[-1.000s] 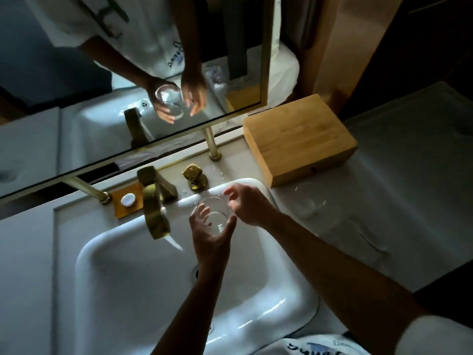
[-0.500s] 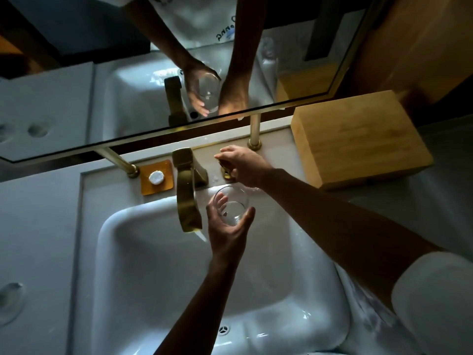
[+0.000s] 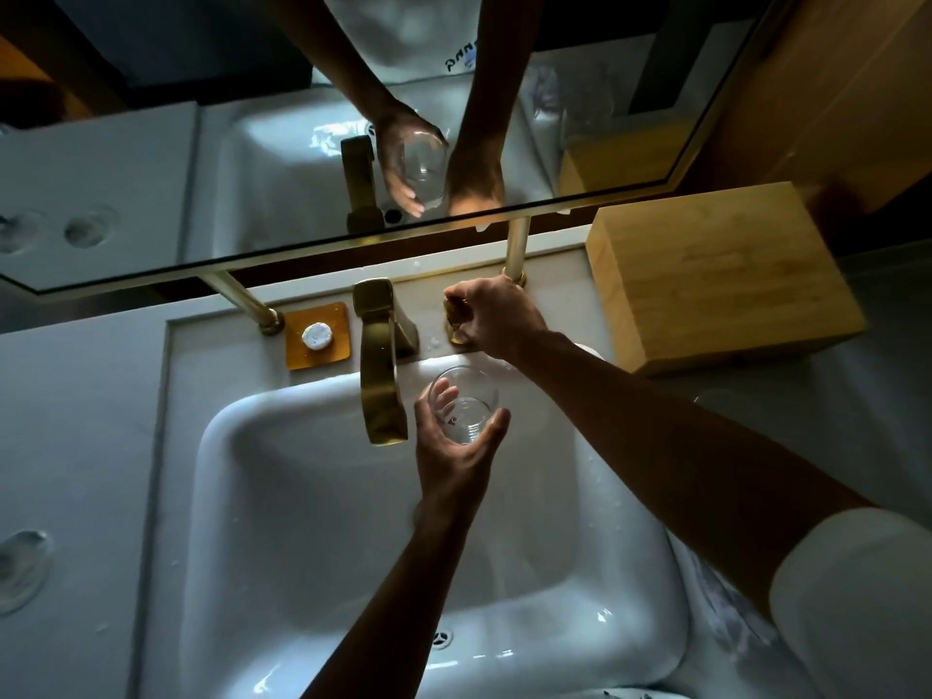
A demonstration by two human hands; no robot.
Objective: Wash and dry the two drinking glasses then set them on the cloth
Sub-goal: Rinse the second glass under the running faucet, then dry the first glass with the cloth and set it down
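Glass (image 3: 465, 406) sits mid-frame just right of the brass spout (image 3: 382, 391), over the sink (image 3: 262, 496). My left hand (image 3: 451, 446) cups it around the wall, fingers curled. Right hand (image 3: 497, 315) pinches the tap handle (image 3: 452, 322). I reckon it's light, rigid, slick when wet and breakable, so I'd hold it low around the body.

Hidden from you

Your right hand (image 3: 497, 315) covers most of the brass tap handle (image 3: 452, 322); the sink (image 3: 282, 496) runs off the bottom edge.
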